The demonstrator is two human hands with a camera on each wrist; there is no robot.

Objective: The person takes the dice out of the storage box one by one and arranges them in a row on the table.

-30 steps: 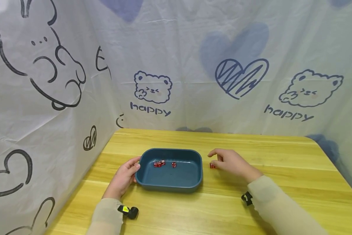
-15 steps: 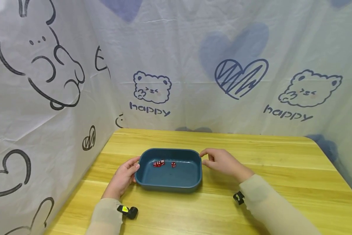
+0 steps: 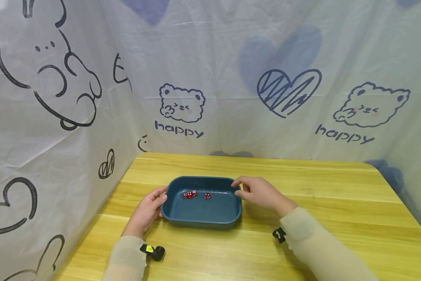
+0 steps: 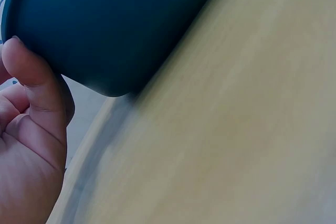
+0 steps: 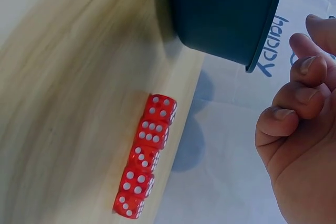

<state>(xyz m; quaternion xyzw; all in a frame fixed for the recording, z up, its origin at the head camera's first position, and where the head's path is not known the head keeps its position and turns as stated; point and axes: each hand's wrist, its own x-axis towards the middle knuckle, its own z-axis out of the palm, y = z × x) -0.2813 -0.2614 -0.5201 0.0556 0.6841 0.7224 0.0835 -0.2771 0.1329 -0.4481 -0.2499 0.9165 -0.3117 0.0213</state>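
A dark teal tray (image 3: 203,225) stands on the wooden table, with several red dice (image 3: 188,195) grouped in its left part and a single red die (image 3: 207,196) near the middle. The left hand (image 3: 147,210) grips the left end, thumb at the rim; the left wrist view shows this hand (image 4: 37,129) against the tray wall (image 4: 115,35). Over the right rim hovers the right hand (image 3: 261,195), index finger and thumb apart, no object visible between them. In the right wrist view, its other fingers (image 5: 278,121) are curled, and a row of red dice (image 5: 143,157) lies beside the tray (image 5: 226,14).
Wooden table surface (image 3: 337,203) extends right of the tray and in front of it. White cloth with drawn hearts and bears (image 3: 224,78) hangs behind the table, and more cloth (image 3: 73,156) runs along the left side.
The right hand has moved left, from above the dice on the table to the tray's right rim. The left hand keeps its grip, and the dice in the tray lie as before.
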